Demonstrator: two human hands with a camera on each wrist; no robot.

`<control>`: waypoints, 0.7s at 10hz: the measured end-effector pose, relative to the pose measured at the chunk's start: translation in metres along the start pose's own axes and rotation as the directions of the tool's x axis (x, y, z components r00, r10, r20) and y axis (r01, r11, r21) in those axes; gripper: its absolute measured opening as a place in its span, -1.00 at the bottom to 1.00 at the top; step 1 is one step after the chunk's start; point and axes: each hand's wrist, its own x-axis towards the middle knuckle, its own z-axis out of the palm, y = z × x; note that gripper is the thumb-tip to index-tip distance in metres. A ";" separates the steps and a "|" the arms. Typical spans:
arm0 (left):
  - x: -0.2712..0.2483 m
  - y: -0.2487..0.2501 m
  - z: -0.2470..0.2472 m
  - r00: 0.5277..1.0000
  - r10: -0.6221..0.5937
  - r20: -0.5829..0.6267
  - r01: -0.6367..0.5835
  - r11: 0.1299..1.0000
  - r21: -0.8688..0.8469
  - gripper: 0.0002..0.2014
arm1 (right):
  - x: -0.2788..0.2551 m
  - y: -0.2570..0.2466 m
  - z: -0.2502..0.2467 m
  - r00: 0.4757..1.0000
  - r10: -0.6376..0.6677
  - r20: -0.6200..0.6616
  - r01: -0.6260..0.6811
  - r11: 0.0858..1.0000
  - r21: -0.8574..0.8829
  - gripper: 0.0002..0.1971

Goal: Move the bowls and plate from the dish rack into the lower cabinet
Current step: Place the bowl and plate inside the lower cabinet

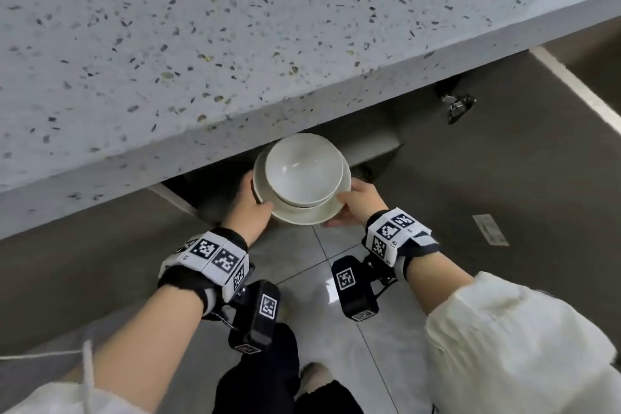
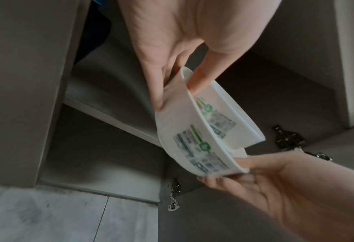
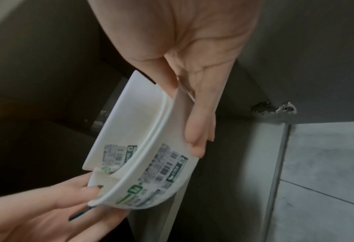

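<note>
A white plate (image 1: 302, 215) with nested white bowls (image 1: 304, 168) on it is held level just under the counter's front edge, at the mouth of the open lower cabinet (image 1: 366, 148). My left hand (image 1: 255, 200) pinches the plate's left rim and my right hand (image 1: 349, 202) pinches its right rim. From below, in the left wrist view, my left hand (image 2: 171, 91) has its thumb over the rim and its fingers under the plate (image 2: 200, 152), whose underside is labelled. In the right wrist view my right hand (image 3: 186, 111) grips the plate (image 3: 167, 172) beneath a bowl (image 3: 130, 117).
The speckled countertop (image 1: 201, 44) overhangs the cabinet. A shelf (image 2: 109, 117) splits the cabinet inside. The open grey door (image 1: 504, 161) stands to the right with metal hinges (image 1: 457, 106). Grey floor tiles (image 1: 322, 265) lie below, and my dark trouser leg (image 1: 268, 380) is close.
</note>
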 end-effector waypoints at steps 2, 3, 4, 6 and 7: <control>0.024 -0.022 -0.002 0.997 -0.024 -0.078 0.016 0.995 -0.103 -0.23 | 0.043 -0.008 0.035 1.000 -0.023 0.015 0.023 0.998 -0.064 -0.56; 0.034 -0.026 -0.002 0.988 -0.059 -0.145 0.046 0.994 -0.096 -0.25 | 0.056 -0.012 0.043 0.999 -0.029 0.021 0.031 0.990 -0.138 -0.57; 0.042 -0.027 -0.001 0.983 -0.078 -0.165 0.064 0.994 -0.091 -0.22 | 0.062 -0.022 0.050 0.997 -0.050 0.060 0.062 0.971 -0.229 -0.58; 0.038 -0.014 0.004 0.968 -0.142 -0.205 0.137 0.990 -0.037 -0.23 | 0.072 -0.036 0.058 0.990 -0.131 0.059 0.141 0.964 -0.225 -0.62; 0.043 -0.016 0.008 0.961 -0.147 -0.233 0.151 0.988 0.000 -0.28 | 0.074 -0.034 0.057 0.994 -0.091 0.054 0.090 0.996 0.014 -0.58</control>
